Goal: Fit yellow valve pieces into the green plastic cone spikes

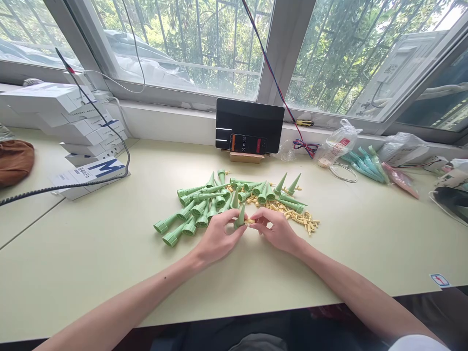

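My left hand [222, 233] is closed around a green plastic cone spike [240, 217], whose point stands upward. Thumb and fingertips of my right hand [277, 229] pinch a small yellow plastic fitting [250, 221] against the side of that spike. Whether the fitting sits inside the spike cannot be made out. Just beyond my hands lies a heap of green cone spikes [199, 208], most on their sides and a few upright. Loose yellow fittings [305, 222] are scattered behind and to the right of my right hand.
A phone [243, 144] showing a timer leans on a dark tablet [250, 122] at the back. Stacked white boxes [91, 131] stand at the left, with a black cable [128, 158] across them. Plastic bags [338, 144] and teal packets [363, 165] lie at the back right.
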Demonstrator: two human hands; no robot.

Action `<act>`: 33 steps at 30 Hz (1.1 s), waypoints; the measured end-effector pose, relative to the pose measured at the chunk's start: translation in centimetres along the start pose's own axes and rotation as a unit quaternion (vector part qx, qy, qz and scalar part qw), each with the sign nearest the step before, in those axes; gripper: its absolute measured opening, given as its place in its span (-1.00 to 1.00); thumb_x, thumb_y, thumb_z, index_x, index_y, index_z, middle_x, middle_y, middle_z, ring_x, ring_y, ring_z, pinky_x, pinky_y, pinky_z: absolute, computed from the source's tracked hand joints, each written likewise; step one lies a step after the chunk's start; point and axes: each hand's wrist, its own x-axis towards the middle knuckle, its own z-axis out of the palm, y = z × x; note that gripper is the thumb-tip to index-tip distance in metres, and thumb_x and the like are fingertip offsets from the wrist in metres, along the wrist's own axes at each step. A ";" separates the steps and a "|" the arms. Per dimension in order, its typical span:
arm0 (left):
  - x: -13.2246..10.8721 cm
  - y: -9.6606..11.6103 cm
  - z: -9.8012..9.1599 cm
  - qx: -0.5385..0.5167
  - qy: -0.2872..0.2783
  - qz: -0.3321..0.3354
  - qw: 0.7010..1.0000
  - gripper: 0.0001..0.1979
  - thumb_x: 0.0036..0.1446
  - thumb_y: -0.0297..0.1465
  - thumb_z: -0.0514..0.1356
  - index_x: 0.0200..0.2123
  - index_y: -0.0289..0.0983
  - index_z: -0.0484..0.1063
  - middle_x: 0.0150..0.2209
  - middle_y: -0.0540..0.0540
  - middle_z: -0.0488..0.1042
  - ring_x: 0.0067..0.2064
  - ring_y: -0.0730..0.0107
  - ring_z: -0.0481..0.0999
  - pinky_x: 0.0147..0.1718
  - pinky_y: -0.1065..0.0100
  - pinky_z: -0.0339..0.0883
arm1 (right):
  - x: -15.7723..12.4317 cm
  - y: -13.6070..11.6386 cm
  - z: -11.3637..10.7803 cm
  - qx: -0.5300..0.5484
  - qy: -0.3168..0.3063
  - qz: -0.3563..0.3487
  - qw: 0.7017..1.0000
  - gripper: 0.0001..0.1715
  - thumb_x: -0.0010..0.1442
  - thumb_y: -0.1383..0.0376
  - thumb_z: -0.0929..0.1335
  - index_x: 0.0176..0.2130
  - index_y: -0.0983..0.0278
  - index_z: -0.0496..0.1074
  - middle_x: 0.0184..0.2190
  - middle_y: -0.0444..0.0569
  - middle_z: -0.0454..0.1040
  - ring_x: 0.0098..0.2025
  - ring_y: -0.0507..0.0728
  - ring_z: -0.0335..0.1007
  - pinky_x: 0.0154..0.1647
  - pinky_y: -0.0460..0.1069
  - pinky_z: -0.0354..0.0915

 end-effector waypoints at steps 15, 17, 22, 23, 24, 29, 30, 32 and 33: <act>0.0 0.0 0.0 -0.032 -0.013 -0.012 0.999 -0.90 0.20 -0.42 0.18 -0.24 -0.25 0.49 -0.25 -0.05 0.53 -0.18 0.32 0.50 -0.12 0.31 0.42 | 0.0 -0.2 -0.2 -0.009 -0.026 0.015 1.000 -0.82 0.30 0.21 0.34 -0.30 0.26 0.43 -0.53 -0.13 0.43 -0.51 0.04 0.30 -0.46 -0.07 0.24; -0.1 0.0 0.0 -0.032 -0.014 -0.011 0.999 -0.91 0.20 -0.42 0.18 -0.24 -0.24 0.48 -0.26 -0.04 0.53 -0.18 0.33 0.50 -0.13 0.32 0.42 | 0.0 -0.1 -0.2 -0.017 -0.027 0.011 0.999 -0.82 0.31 0.22 0.33 -0.30 0.27 0.44 -0.51 -0.11 0.44 -0.49 0.04 0.31 -0.45 -0.07 0.23; -0.1 0.0 0.0 -0.031 -0.015 -0.014 0.999 -0.91 0.21 -0.40 0.18 -0.25 -0.24 0.48 -0.28 -0.04 0.52 -0.20 0.32 0.50 -0.14 0.32 0.42 | -0.1 0.3 -0.2 -0.041 -0.027 -0.011 0.999 -0.79 0.34 0.22 0.31 -0.31 0.26 0.44 -0.46 -0.10 0.46 -0.45 0.04 0.32 -0.42 -0.07 0.22; -0.1 0.0 0.0 -0.031 -0.016 -0.016 0.999 -0.90 0.21 -0.39 0.18 -0.25 -0.24 0.48 -0.27 -0.05 0.52 -0.19 0.32 0.50 -0.14 0.32 0.42 | -0.1 0.3 -0.2 -0.043 -0.028 -0.014 0.999 -0.79 0.34 0.22 0.30 -0.31 0.26 0.44 -0.46 -0.10 0.46 -0.45 0.04 0.31 -0.42 -0.07 0.21; -0.1 0.1 -0.1 -0.032 -0.017 -0.017 0.999 -0.90 0.21 -0.38 0.18 -0.25 -0.24 0.48 -0.27 -0.05 0.52 -0.19 0.32 0.50 -0.14 0.31 0.43 | -0.1 0.4 -0.2 -0.045 -0.030 -0.018 0.998 -0.78 0.35 0.22 0.30 -0.31 0.26 0.43 -0.46 -0.10 0.46 -0.45 0.04 0.31 -0.42 -0.07 0.21; -0.1 0.4 -0.1 -0.031 -0.020 -0.020 0.999 -0.89 0.21 -0.36 0.19 -0.25 -0.24 0.49 -0.26 -0.05 0.53 -0.20 0.32 0.51 -0.17 0.33 0.44 | -0.1 0.4 -0.2 -0.052 -0.033 -0.031 0.998 -0.72 0.37 0.20 0.27 -0.35 0.26 0.41 -0.49 -0.10 0.42 -0.46 0.04 0.27 -0.42 -0.07 0.18; -0.1 0.4 -0.1 -0.031 -0.020 -0.020 0.999 -0.89 0.21 -0.36 0.19 -0.25 -0.24 0.49 -0.27 -0.05 0.53 -0.21 0.33 0.51 -0.18 0.34 0.44 | -0.1 0.4 -0.2 -0.052 -0.034 -0.034 0.998 -0.72 0.37 0.21 0.27 -0.36 0.26 0.40 -0.49 -0.11 0.41 -0.46 0.04 0.27 -0.42 -0.07 0.17; -0.1 0.5 -0.1 -0.032 -0.021 -0.019 0.999 -0.89 0.21 -0.37 0.18 -0.25 -0.25 0.49 -0.28 -0.04 0.53 -0.22 0.34 0.50 -0.20 0.34 0.44 | -0.1 0.5 -0.2 -0.052 -0.036 -0.039 0.997 -0.72 0.37 0.21 0.26 -0.36 0.26 0.39 -0.49 -0.11 0.40 -0.46 0.04 0.26 -0.42 -0.07 0.16; -0.1 0.4 -0.1 -0.032 -0.023 -0.019 0.999 -0.89 0.21 -0.37 0.18 -0.26 -0.25 0.49 -0.28 -0.04 0.52 -0.22 0.34 0.50 -0.20 0.34 0.43 | -0.1 0.5 -0.2 -0.054 -0.037 -0.041 0.997 -0.71 0.38 0.21 0.26 -0.36 0.25 0.39 -0.49 -0.11 0.40 -0.46 0.04 0.25 -0.42 -0.07 0.16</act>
